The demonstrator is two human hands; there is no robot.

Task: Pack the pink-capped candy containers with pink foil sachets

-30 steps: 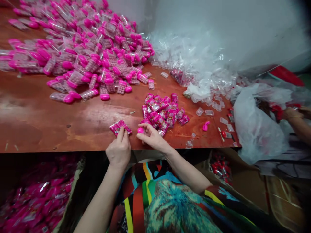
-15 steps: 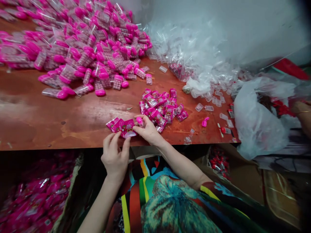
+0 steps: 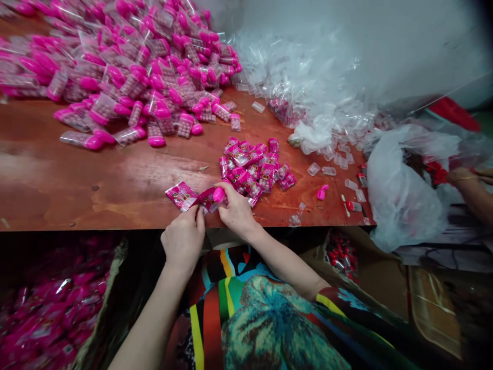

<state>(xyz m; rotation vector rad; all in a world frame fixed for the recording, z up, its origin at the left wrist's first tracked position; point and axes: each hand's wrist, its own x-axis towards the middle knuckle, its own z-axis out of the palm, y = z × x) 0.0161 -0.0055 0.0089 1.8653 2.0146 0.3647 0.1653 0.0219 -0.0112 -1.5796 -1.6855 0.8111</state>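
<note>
- Pink sachet (image 3: 208,198): caught between left hand (image 3: 184,235) and right hand (image 3: 238,209), at the near edge of the bench (image 3: 115,177); more slanted now than half a second ago, when spread flatter with printing up.
- Second sachet (image 3: 180,195): lying on the bench just left of the held one, more fully exposed than before.
- Left hand: narrow, pinching the near left part of the held sachet between thumb and fingers; spread wide half a second ago.
- Right hand: closed around a pink-capped bottle (image 3: 219,195), cap toward the upper left, beside the sachet's right end; cannot tell whether inside its mouth.
- Pile of filled sachets (image 3: 252,167): just beyond the right hand, unchanged.
- Heap of bottles (image 3: 127,72): toward the back left of the bench, unchanged.
- Loose pink cap (image 3: 322,191): well right of the pile, same as earlier.
</note>
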